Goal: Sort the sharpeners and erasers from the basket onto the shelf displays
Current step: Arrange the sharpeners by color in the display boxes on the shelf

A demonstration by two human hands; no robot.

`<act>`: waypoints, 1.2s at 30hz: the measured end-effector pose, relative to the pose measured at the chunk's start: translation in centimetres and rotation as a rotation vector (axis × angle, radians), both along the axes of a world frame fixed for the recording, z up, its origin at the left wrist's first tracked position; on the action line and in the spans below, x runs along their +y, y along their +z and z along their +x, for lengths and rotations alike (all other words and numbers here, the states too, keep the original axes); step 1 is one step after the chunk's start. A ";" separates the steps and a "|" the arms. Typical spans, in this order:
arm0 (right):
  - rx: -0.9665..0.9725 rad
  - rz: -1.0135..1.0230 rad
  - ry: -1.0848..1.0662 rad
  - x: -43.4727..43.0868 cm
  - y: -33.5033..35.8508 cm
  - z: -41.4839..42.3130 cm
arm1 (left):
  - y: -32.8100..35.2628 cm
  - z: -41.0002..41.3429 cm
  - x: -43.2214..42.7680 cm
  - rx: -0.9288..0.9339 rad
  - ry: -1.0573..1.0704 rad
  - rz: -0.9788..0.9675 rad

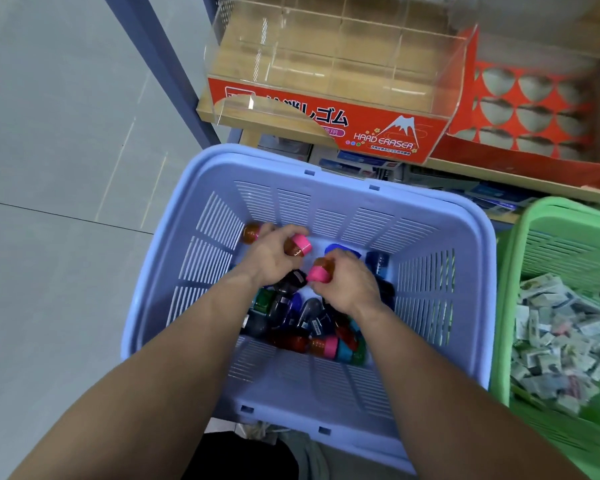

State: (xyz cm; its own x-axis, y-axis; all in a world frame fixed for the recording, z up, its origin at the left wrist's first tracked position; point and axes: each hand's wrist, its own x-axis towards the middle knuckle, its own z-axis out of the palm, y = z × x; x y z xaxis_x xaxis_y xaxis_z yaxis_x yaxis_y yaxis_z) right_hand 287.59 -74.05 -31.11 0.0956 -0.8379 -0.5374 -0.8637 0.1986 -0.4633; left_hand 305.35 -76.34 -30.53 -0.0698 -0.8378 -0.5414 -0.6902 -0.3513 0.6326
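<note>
Both my hands reach down into a lilac plastic basket (326, 181) with several capsule-shaped sharpeners (302, 320) in black, blue, green and red on its bottom. My left hand (274, 258) grips a sharpener with a pink cap and orange body (297, 245); a second orange one (252, 233) shows at its fingertips. My right hand (350, 282) holds another pink-and-orange sharpener (321, 270). On the wooden shelf above stands a clear acrylic display with a red "HARD ERASER" front (378, 133), its compartments bare.
A green basket (520, 244) full of small wrapped erasers (561, 344) stands at the right. A red cardboard tray with round holes (530, 105) sits on the shelf beside the acrylic display. Grey floor tiles (66, 202) lie at the left, past a blue shelf post (163, 64).
</note>
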 end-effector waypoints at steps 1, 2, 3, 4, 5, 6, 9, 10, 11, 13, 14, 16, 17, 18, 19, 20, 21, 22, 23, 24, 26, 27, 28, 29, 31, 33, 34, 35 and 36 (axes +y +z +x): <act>-0.046 0.001 -0.057 -0.3 0.2 0.0 | 0.6 0.2 -0.1 -0.035 0.017 -0.023; -0.095 -0.002 -0.115 -0.5 0.4 0.0 | 1.2 0.4 -0.2 -0.092 0.024 -0.054; -0.143 -0.010 -0.157 -0.7 0.6 0.0 | 1.6 0.6 -0.2 -0.158 0.022 -0.084; -0.183 -0.017 -0.181 -0.9 0.8 0.1 | 1.9 0.7 -0.1 -0.216 0.017 -0.107; -0.209 -0.016 -0.192 -0.9 0.8 0.1 | 2.0 0.8 0.0 -0.266 0.019 -0.121; -0.221 -0.006 -0.193 -0.8 0.8 0.1 | 2.0 0.9 0.2 -0.303 0.026 -0.138; -0.200 0.036 -0.181 -0.1 0.2 0.0 | 1.5 1.0 0.8 -0.323 0.065 -0.202; -0.190 0.043 -0.175 0.2 -0.1 0.0 | 1.5 1.1 0.9 -0.302 0.091 -0.202; -0.186 0.042 -0.166 0.4 -0.3 0.0 | 1.3 1.2 0.9 -0.281 0.116 -0.193; -0.195 0.034 -0.146 0.5 -0.4 0.1 | 0.8 1.5 0.7 -0.283 0.123 -0.187; -0.213 0.040 -0.149 0.4 -0.3 0.2 | 0.4 1.7 0.6 -0.298 0.097 -0.187; -0.275 0.071 -0.192 0.1 -0.3 0.2 | -0.4 2.0 0.9 -0.290 0.032 -0.124; -0.311 0.085 -0.226 0.0 -0.2 0.2 | -0.7 2.0 1.1 -0.262 0.007 -0.075; -0.343 0.090 -0.259 -0.1 -0.2 0.2 | -0.9 1.8 1.3 -0.225 -0.005 -0.037; -0.376 0.082 -0.288 -0.1 -0.3 0.2 | -1.1 1.6 1.4 -0.187 -0.009 -0.027; -0.405 0.075 -0.307 -0.1 -0.5 0.3 | -1.2 1.2 1.5 -0.163 -0.011 -0.032; -0.436 0.074 -0.318 0.0 -0.7 0.4 | -1.3 0.7 1.4 -0.153 -0.010 -0.039; -0.467 0.082 -0.324 0.0 -0.8 0.4 | -1.3 0.3 1.3 -0.156 -0.010 -0.039; -0.490 0.097 -0.330 0.0 -0.8 0.5 | -1.4 -0.2 1.1 -0.158 -0.006 -0.036; -0.506 0.103 -0.340 -0.1 -0.9 0.4 | -1.6 -0.6 0.8 -0.162 -0.003 -0.032; -0.510 0.110 -0.366 -0.2 -1.0 0.4 | -1.9 -1.0 0.5 -0.167 -0.013 -0.022; -0.516 0.115 -0.380 -0.3 -0.9 0.4 | -2.0 -1.0 0.4 -0.170 -0.030 -0.013; -0.526 0.120 -0.397 -0.5 -0.8 0.3 | -2.0 -1.0 0.3 -0.173 -0.054 -0.007; -0.534 0.119 -0.411 -0.7 -0.8 0.3 | -2.1 -1.0 0.3 -0.172 -0.082 -0.005; -0.532 0.100 -0.425 -1.1 -0.5 0.1 | -1.9 -1.0 0.3 -0.170 -0.113 -0.011; -0.533 0.099 -0.441 -1.4 -0.2 0.0 | -1.6 -1.2 0.2 -0.172 -0.123 -0.029; -0.524 0.106 -0.452 -1.3 -0.3 -0.1 | -1.4 -1.4 0.2 -0.172 -0.127 -0.041; -0.514 0.112 -0.460 -1.3 -0.2 -0.1 | -1.1 -1.5 0.2 -0.175 -0.126 -0.052; -0.510 0.116 -0.480 -1.2 0.1 0.0 | -0.4 -1.7 0.2 -0.187 -0.121 -0.051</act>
